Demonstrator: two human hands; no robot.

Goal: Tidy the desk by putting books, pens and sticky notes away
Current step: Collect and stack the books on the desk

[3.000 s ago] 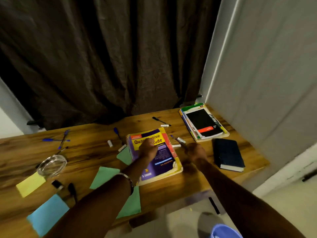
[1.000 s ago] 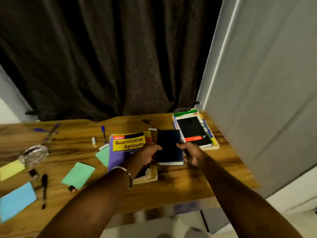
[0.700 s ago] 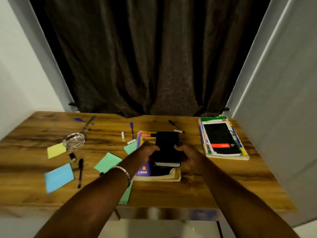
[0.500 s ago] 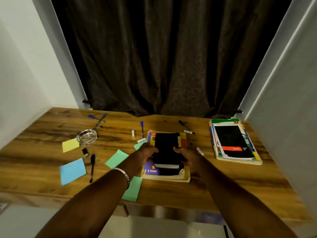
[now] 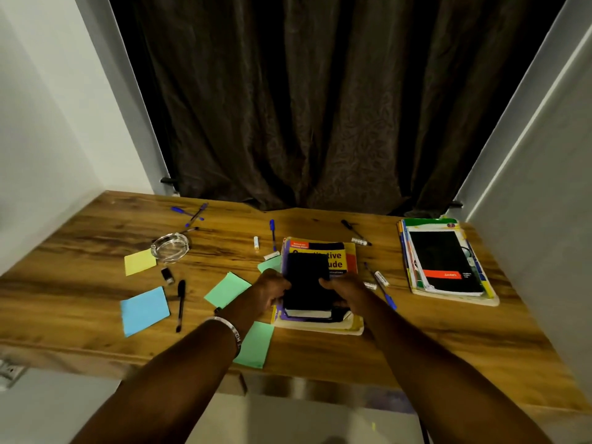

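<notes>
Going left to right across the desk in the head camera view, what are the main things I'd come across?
Blue sticky note → glass ashtray → green sticky note → left hand → dark notebook on the yellow book → right hand → stack of books by the wall.

Black notebook, yellow-purple book, brown wood-grain desk, green sticky notes, blue note, yellow note

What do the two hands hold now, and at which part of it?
Both hold the small dark book by its long side edges: left hand on its left edge, right hand on its right. It lies on the yellow book.
</notes>
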